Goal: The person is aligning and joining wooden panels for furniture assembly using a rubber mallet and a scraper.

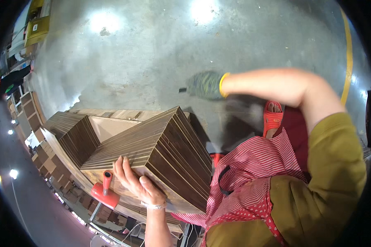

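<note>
Bare, with a band at the wrist, my left hand lies with fingers stretched against the side of a stack of dark brown wood-grain panels with pale edges. Just left of its fingers is a red T-shaped object with a round handle; its kind is unclear. My right hand, in a dark green patterned glove with a yellow cuff, is stretched out above the floor, apart from the panels. A small black tip sticks out of its fingers. The glove is blurred, and the rest of that thing is hidden.
Another stack of brown panels stands farther left, with a pale board edge behind. Grey concrete floor stretches beyond, crossed at right by a yellow line. Cardboard boxes are piled at far left. My red sandal shows below my right arm.
</note>
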`<state>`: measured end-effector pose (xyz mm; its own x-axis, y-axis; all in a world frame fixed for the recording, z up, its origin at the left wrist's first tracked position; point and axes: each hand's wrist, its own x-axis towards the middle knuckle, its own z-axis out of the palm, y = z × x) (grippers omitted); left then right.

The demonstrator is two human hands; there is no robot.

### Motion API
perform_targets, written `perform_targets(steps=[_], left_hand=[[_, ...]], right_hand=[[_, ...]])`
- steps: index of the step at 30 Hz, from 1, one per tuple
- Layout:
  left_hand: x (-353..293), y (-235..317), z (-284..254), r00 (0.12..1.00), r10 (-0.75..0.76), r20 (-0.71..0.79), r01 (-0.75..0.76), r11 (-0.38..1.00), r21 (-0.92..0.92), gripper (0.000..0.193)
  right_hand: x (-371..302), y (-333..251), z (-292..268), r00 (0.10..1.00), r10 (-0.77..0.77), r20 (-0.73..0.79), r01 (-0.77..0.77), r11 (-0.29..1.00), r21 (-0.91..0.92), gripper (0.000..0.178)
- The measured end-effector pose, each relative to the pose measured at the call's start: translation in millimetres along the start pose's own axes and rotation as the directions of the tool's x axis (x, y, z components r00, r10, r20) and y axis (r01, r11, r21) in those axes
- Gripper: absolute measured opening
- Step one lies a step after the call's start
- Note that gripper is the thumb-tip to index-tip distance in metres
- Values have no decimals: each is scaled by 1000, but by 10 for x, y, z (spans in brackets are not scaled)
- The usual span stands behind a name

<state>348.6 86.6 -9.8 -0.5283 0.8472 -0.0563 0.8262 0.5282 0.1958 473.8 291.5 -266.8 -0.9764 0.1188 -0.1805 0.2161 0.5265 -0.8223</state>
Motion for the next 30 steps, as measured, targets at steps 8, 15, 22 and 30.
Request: perform_targets(steps=[8,15,22,30], left_hand=[[327,540,-340,952,101,290,-181,948,263,41],[673,767,-103,692,-188,697,-383,723,575,40],[356,928,190,400,33,916,-857,368,361,78],[575,862,155,540,-84,837,-735,436,519,90]], right_hand=[[-1047,95,-870,934,348,-73,-325,919,221,26],[-1096,-58,-787,941,338,8,-267,729,631,14],[-1083,152,-601,905,-237,-353,234,971,-52,17],[-1037,100,-613,951,-70,-300,132,972,194,18]])
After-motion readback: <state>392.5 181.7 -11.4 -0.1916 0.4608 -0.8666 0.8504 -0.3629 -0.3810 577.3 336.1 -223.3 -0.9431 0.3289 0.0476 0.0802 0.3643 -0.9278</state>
